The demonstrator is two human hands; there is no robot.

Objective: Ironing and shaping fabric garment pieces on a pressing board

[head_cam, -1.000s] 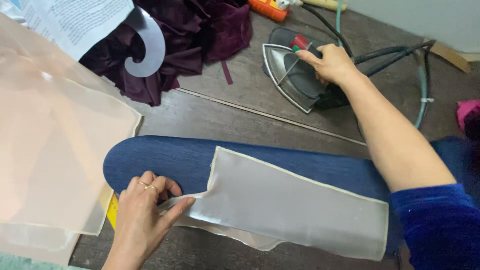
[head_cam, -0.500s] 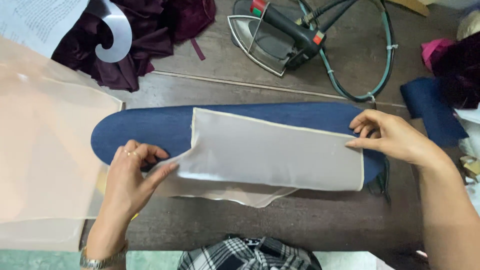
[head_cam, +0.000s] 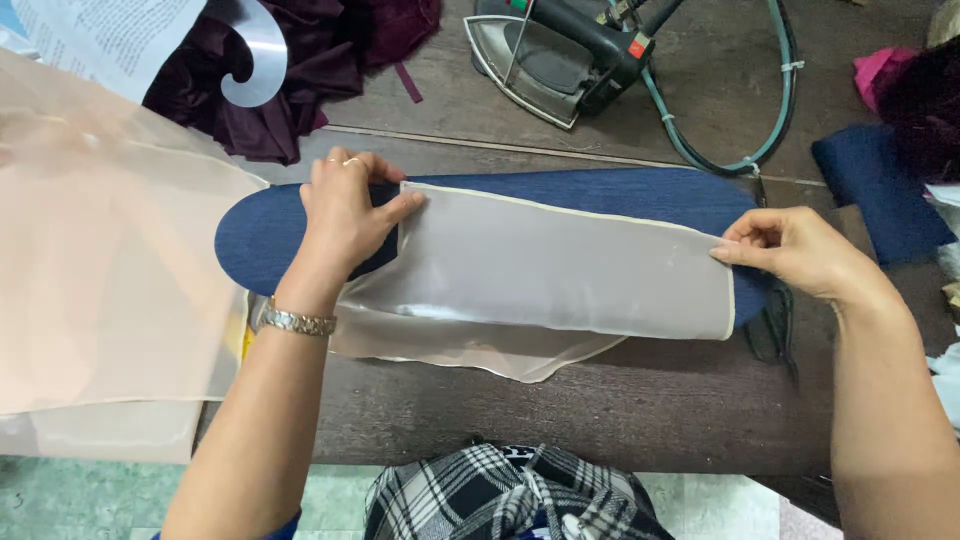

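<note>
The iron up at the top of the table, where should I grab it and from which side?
Grip the iron by its dark handle along the top, coming from above. It appears to rest with its silver plate side partly showing, the handle running diagonally toward the green cord; approaching away from the cord end looks clearest.

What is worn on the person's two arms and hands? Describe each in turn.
The left hand has a ring on one finger, and a metal link bracelet circles the wrist. That forearm is bare, with a blue sleeve edge just showing at the bottom. The right hand and forearm are bare, with no jewellery visible.
</note>
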